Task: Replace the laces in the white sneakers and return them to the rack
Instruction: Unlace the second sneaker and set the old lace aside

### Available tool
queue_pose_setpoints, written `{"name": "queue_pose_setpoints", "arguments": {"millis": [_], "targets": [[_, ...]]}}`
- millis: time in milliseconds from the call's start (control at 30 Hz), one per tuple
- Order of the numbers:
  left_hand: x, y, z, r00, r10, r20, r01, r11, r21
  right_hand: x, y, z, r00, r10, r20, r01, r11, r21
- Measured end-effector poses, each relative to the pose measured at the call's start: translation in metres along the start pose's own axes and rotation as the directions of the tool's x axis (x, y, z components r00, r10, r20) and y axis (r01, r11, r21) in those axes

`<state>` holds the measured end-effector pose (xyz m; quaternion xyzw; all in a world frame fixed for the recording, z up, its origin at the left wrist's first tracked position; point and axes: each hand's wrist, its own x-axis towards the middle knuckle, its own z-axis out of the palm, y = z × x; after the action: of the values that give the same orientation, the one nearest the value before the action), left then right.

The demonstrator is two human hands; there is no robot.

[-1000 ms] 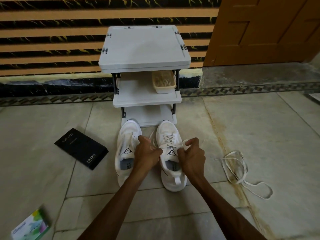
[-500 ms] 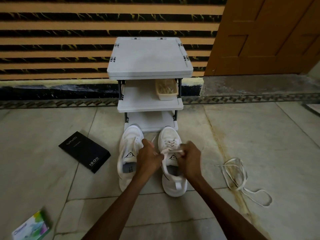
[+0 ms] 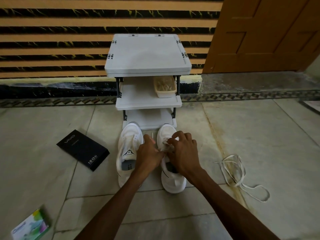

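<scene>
On the rack (image 3: 147, 54), a tray (image 3: 165, 94) of beige bits (image 3: 164, 84); both hands (image 3: 149, 156) (image 3: 183, 153) tight on a sneaker (image 3: 174, 182) lace (image 3: 165, 146).

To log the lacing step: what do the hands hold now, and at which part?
The left hand and the right hand both pinch the lace of the white sneaker on the right, just above its tongue. Blur hides the exact spot.

Two white sneakers (image 3: 129, 141) are in view, and two hands, the left hand (image 3: 149, 156) and the right hand (image 3: 183, 153), with one lace (image 3: 165, 147) between them. There is one rack (image 3: 147, 54) of three shelves, one basket (image 3: 165, 87), one black box (image 3: 83, 149) and one colourful packet (image 3: 31, 226). The loose laces (image 3: 232, 168) are tangled, probably two.
</scene>
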<state>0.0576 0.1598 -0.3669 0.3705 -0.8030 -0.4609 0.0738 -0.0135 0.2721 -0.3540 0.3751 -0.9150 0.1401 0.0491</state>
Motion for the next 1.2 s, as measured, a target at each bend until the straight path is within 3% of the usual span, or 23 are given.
{"name": "queue_pose_setpoints", "arguments": {"millis": [167, 300, 533, 600, 667, 700, 767, 800, 833, 867, 900, 933, 967, 1033, 1100, 1133, 1200], "targets": [[0.003, 0.000, -0.001, 1.000, 0.005, 0.004, -0.005, 0.999, 0.038, 0.007, -0.004, -0.002, 0.997, -0.074, 0.037, 0.076, 0.996, -0.044], [0.003, -0.001, -0.002, 1.000, -0.010, 0.010, 0.010, 0.999, 0.032, 0.006, -0.009, -0.004, 0.998, -0.064, -0.014, 0.060, 0.984, -0.166], [0.003, -0.001, -0.004, 0.999, -0.038, 0.036, 0.040, 0.998, -0.050, -0.001, -0.003, 0.004, 0.985, -0.151, -0.082, 0.132, 0.971, -0.199], [0.001, 0.000, -0.003, 0.999, -0.023, 0.026, 0.024, 0.999, -0.026, 0.003, 0.006, 0.003, 0.978, -0.080, -0.195, 0.053, 0.989, -0.142], [0.000, 0.000, -0.004, 1.000, -0.012, -0.001, 0.012, 1.000, 0.014, 0.009, 0.023, -0.006, 0.931, 0.208, -0.300, -0.172, 0.975, 0.141], [-0.001, 0.000, -0.004, 1.000, -0.012, -0.009, 0.012, 1.000, 0.025, 0.014, 0.034, -0.009, 0.863, 0.413, -0.289, -0.304, 0.884, 0.355], [-0.003, 0.001, -0.003, 1.000, -0.007, -0.016, 0.008, 0.999, 0.053, 0.020, 0.051, -0.016, 0.681, 0.730, -0.059, -0.452, 0.482, 0.750], [-0.004, 0.003, -0.003, 1.000, 0.000, -0.018, 0.001, 0.997, 0.079, 0.022, 0.052, -0.019, 0.637, 0.760, 0.127, -0.453, 0.236, 0.860], [-0.005, 0.005, -0.003, 1.000, 0.002, -0.018, 0.000, 0.995, 0.103, 0.022, 0.049, -0.021, 0.641, 0.705, 0.303, -0.429, 0.002, 0.903], [-0.005, 0.007, -0.003, 1.000, 0.010, -0.022, -0.007, 0.993, 0.115, 0.021, 0.043, -0.023, 0.676, 0.599, 0.430, -0.405, -0.186, 0.895], [-0.005, 0.008, -0.003, 1.000, 0.009, -0.023, -0.006, 0.993, 0.121, 0.021, 0.035, -0.025, 0.713, 0.504, 0.488, -0.391, -0.291, 0.873], [-0.005, 0.008, -0.004, 1.000, 0.003, -0.020, 0.000, 0.993, 0.116, 0.021, 0.026, -0.028, 0.749, 0.446, 0.491, -0.405, -0.279, 0.871], [-0.005, 0.009, -0.004, 1.000, -0.017, -0.009, 0.018, 0.995, 0.100, 0.021, 0.019, -0.028, 0.790, 0.414, 0.453, -0.435, -0.143, 0.889], [-0.005, 0.010, -0.006, 0.998, -0.054, 0.009, 0.053, 0.997, 0.056, 0.020, 0.010, -0.022, 0.888, 0.327, 0.323, -0.432, 0.353, 0.830], [-0.004, 0.011, -0.007, 0.996, -0.086, 0.017, 0.085, 0.995, 0.052, 0.018, 0.001, -0.013, 0.963, 0.130, 0.236, -0.247, 0.775, 0.582], [-0.003, 0.011, -0.009, 0.995, -0.100, 0.016, 0.099, 0.994, 0.056, 0.017, -0.003, -0.009, 0.974, 0.041, 0.223, -0.131, 0.905, 0.406], [-0.002, 0.009, -0.009, 0.993, -0.113, 0.027, 0.112, 0.993, 0.024, 0.014, -0.010, -0.006, 0.972, -0.053, 0.230, 0.038, 0.997, 0.067]]}}
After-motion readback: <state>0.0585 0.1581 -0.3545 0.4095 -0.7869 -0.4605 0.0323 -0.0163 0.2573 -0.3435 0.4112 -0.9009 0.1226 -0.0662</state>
